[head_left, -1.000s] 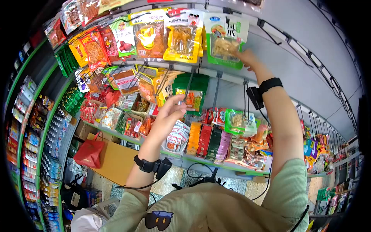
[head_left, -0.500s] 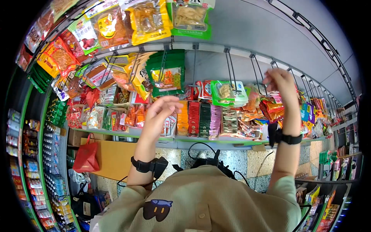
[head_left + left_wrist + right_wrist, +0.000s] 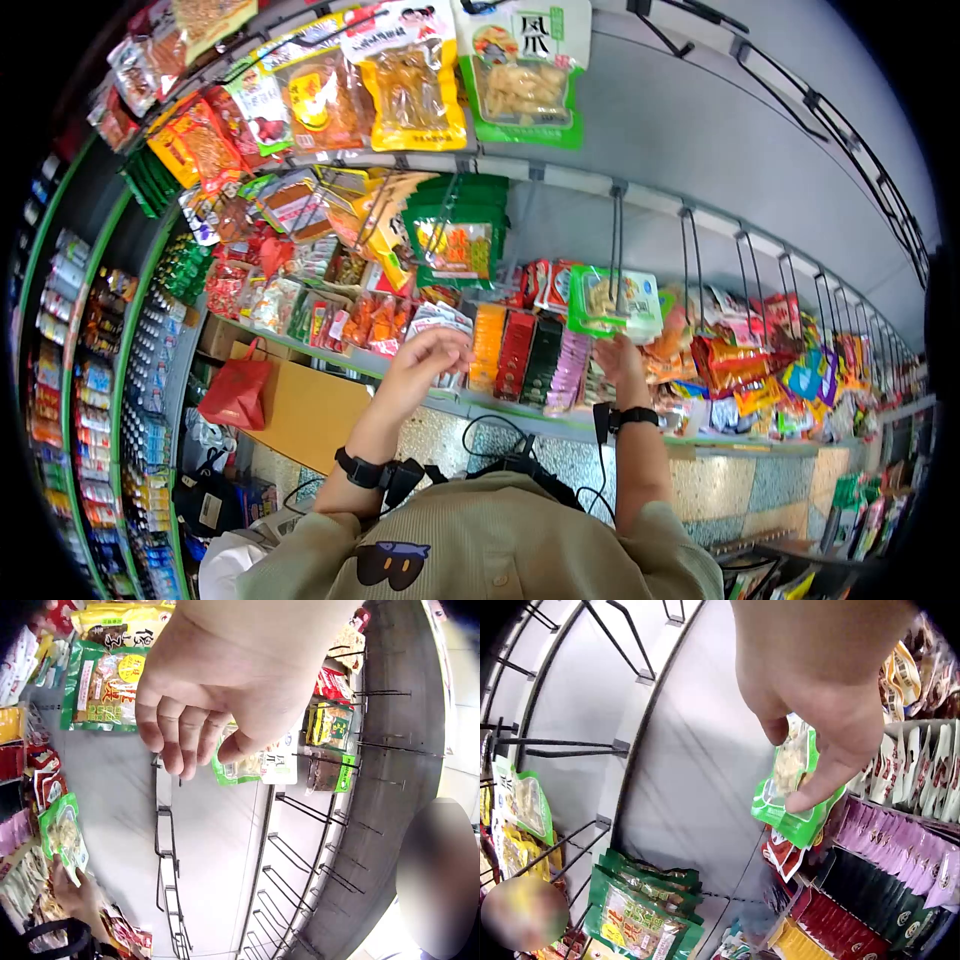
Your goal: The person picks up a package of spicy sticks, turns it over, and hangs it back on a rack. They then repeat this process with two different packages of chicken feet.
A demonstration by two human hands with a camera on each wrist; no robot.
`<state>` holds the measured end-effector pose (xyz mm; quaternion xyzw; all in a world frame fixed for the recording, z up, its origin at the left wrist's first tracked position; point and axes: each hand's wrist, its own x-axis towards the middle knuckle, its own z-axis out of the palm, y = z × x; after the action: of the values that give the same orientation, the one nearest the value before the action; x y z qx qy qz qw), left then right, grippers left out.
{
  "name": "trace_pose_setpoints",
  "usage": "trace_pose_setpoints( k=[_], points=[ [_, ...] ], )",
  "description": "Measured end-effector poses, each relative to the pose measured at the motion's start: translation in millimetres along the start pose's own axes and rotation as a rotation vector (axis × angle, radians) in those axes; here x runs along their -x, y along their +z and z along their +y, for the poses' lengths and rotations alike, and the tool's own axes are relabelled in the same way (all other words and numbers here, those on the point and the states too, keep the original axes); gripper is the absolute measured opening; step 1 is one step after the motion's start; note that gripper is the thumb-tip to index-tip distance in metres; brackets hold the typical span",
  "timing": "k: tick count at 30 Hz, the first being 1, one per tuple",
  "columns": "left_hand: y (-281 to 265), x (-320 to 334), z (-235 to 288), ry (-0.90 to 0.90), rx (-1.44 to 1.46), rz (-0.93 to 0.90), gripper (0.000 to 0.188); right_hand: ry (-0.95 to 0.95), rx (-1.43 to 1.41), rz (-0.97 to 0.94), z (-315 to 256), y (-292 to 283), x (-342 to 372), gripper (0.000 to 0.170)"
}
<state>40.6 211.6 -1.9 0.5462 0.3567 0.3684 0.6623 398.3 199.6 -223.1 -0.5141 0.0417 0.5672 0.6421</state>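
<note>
My right hand (image 3: 622, 370) is at the lower edge of a green-and-white food package (image 3: 600, 298), which lies over the goods on the lower shelf. In the right wrist view, the thumb of the right hand (image 3: 821, 697) lies across the face of the package (image 3: 789, 769), with the fingers at its other side; their grip is partly hidden. The left hand (image 3: 418, 368) hovers before the small-packet boxes, fingers loosely curled and holding nothing. The left wrist view shows this empty left hand (image 3: 217, 690) in front of hanging packs.
A similar green-and-white pack (image 3: 522, 95) hangs on the upper rail beside a yellow pack (image 3: 415, 90). Green packs (image 3: 455, 235) hang lower down. Metal hooks (image 3: 690, 260) stick out above the lower shelf. A red bag (image 3: 237, 390) stands on a brown board (image 3: 315, 410) at left.
My right hand has left the upper hanging pack, swung out to the right, and come down to the package on the lower shelf. The left hand has moved down slightly, staying empty.
</note>
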Motion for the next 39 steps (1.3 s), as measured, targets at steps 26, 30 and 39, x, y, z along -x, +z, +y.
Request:
trace_pose_setpoints(
  k=[26,30,39],
  points=[
    [10.8,22.1,-4.6,-0.016,-0.12,0.134,0.022,-0.04,-0.17,-0.036,-1.4,10.7,-80.5,0.017],
    [9.1,25.6,-9.6,-0.034,-0.099,0.1,0.021,-0.066,-0.263,-0.114,1.5,8.2,-100.5,0.014],
    [-7.9,53.4,-33.5,-0.067,-0.049,0.066,0.024,-0.141,-0.405,-0.073,-1.1,35.6,-90.6,0.022]
  ],
)
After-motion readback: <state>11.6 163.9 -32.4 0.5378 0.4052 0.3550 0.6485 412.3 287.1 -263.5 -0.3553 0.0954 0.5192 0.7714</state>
